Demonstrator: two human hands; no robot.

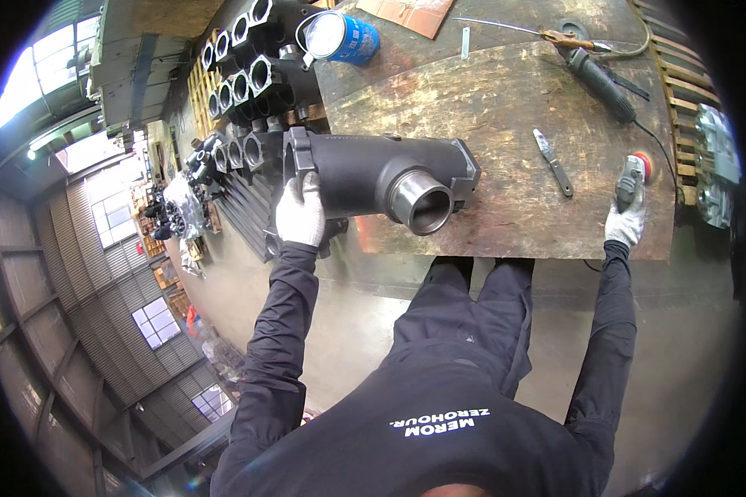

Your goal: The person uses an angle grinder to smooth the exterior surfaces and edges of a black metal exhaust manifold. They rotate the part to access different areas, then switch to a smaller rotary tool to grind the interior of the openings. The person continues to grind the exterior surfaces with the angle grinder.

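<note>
A white-gloved left hand (300, 217) gripped the left flange (298, 149) of a black, tube-shaped housing (348, 170) left of centre in the frame, its left end jutting past the side of a worn worktop (489, 195). The casting looked heavy, stiff and hardly fragile; its smooth, bare-metal collar (406, 195) probably offered a slicker hold than the 2 flanged ends, which seemed the surest places for fingers.

At the right of the frame, the right hand (625, 224) was closed around a compact grey power tool (629, 189), apparently light enough for 1 hand. Whether its red disc (646, 166) touched the worktop could not be told.

Both dark-sleeved arms reached up from the lower frame, the right one set wide, its wrist near the worktop's front edge. A scraper (553, 161) lay between housing and tool.
</note>
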